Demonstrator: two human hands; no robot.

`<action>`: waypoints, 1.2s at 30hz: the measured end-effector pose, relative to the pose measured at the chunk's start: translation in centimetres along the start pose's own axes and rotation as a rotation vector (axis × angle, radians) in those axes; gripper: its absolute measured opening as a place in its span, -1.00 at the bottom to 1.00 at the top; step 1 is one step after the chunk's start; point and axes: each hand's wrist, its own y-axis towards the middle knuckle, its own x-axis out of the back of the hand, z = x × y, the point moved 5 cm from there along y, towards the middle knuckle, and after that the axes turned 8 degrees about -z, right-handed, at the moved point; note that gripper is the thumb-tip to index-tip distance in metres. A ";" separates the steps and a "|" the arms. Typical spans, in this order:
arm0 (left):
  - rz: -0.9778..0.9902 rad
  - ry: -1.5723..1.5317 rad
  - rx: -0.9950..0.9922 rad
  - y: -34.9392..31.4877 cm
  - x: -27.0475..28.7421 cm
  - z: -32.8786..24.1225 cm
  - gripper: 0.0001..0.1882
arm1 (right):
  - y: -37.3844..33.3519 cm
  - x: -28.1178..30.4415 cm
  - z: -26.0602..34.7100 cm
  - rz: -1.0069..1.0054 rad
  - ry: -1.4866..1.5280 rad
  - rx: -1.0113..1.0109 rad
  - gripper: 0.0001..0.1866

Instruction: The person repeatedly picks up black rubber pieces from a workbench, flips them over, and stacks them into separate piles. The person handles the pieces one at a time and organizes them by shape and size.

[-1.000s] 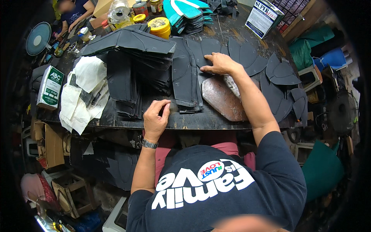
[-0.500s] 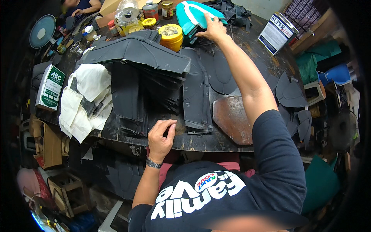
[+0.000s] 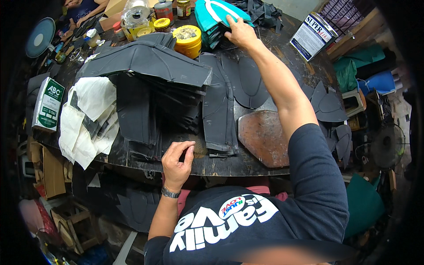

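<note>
At the far side of the table my right hand (image 3: pixel 243 34) reaches a stack of teal cut pieces (image 3: pixel 206 14) with a white curved band on top. Its fingers lie over the stack's right edge, the thumb lower at the side, closed on it. Near the front edge, my left hand (image 3: pixel 176 164) is raised with fingers curled and thumb close to the index fingertip; nothing shows in it. Beyond that hand stand stacked black padded panels (image 3: pixel 145 59), some draped across others. Right of them lie a long black panel stack (image 3: pixel 217 106) and a rounded black piece (image 3: pixel 247 84).
A brown worn board (image 3: pixel 263 139) lies near the front edge. White cloth scraps (image 3: pixel 90 119) and a green-white can (image 3: pixel 48 104) are at left. Yellow tub (image 3: pixel 187 42) and jars stand behind; a white-blue can (image 3: pixel 311 37) is back right. Another person (image 3: pixel 86 11) sits far left.
The view has shifted slightly, moving the scene left. My right fingers have drawn nearer the thumb on the teal stack's edge. My left hand keeps its curled pose.
</note>
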 end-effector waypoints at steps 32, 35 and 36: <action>0.323 -0.892 0.383 -4.3 -6.8 -5.7 -0.07 | -41.1 15.5 -2.4 -0.064 2.146 -1.171 -0.49; 0.386 -0.998 0.503 -5.8 -8.3 -8.2 0.21 | -44.5 16.8 0.0 0.065 2.138 -1.156 -0.50; 0.365 -1.090 0.549 -6.1 -8.3 -8.9 0.24 | -45.2 17.1 0.7 0.076 2.054 -1.151 -0.53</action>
